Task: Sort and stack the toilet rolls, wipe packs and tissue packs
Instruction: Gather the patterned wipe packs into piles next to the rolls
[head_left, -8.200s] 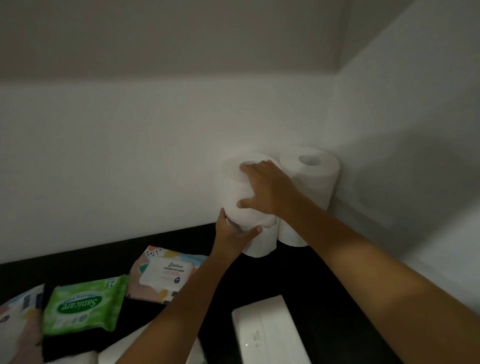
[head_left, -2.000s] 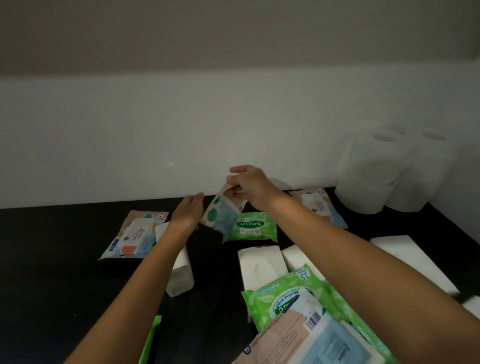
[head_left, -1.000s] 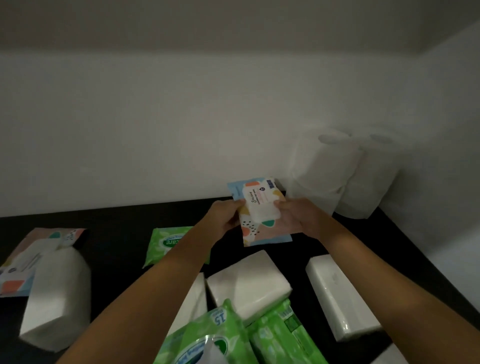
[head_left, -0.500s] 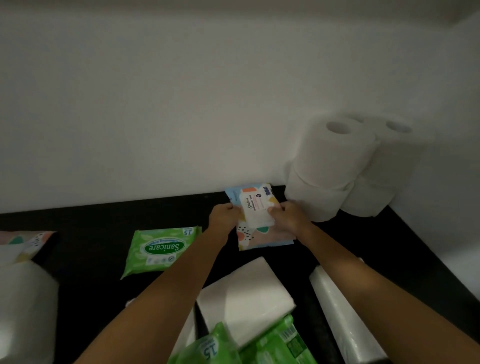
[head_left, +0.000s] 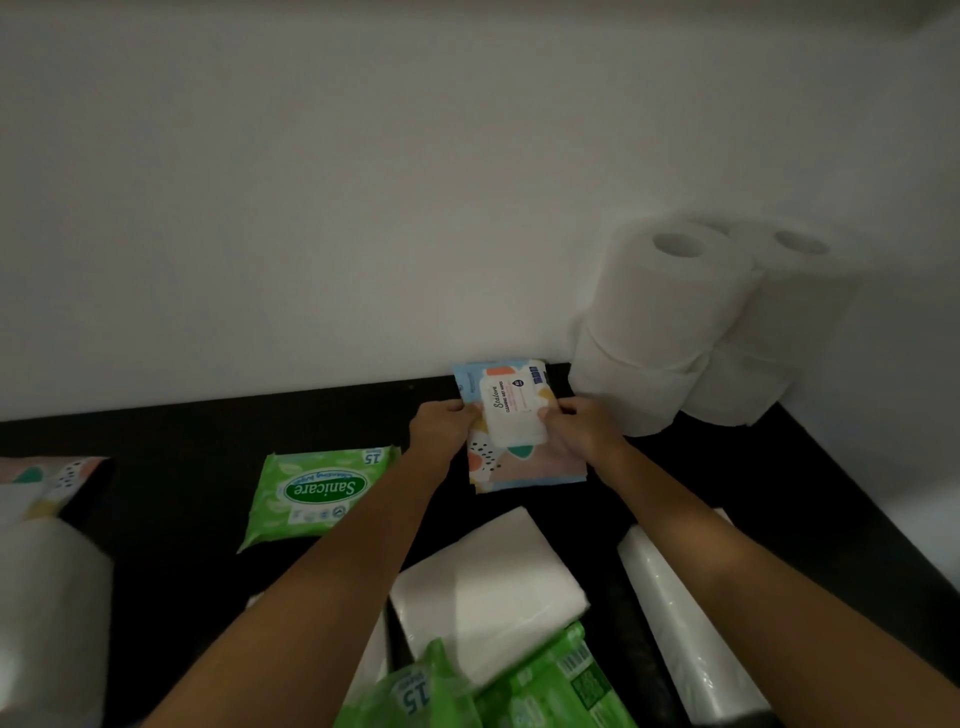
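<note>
A pastel patterned wipe pack (head_left: 511, 415) lies flat on the black counter against the white wall, just left of the stacked toilet rolls (head_left: 670, 322). My left hand (head_left: 441, 423) grips its left edge and my right hand (head_left: 579, 423) grips its right edge. It seems to rest on another patterned pack whose lower part (head_left: 524, 470) shows beneath. A green Sanicare wipe pack (head_left: 317, 493) lies to the left. A white tissue pack (head_left: 488, 592) sits between my forearms.
The rolls form two stacks of two in the corner. A long clear-wrapped tissue pack (head_left: 685, 639) lies at the right, green wipe packs (head_left: 498, 686) at the bottom, a white tissue pack (head_left: 47, 613) and a patterned pack (head_left: 47, 480) at the far left. The black counter (head_left: 182, 431) shows between them.
Both hands carried the patterned pack from the middle of the counter over to the wall beside the rolls and lowered it flat there. The hands still hold its edges.
</note>
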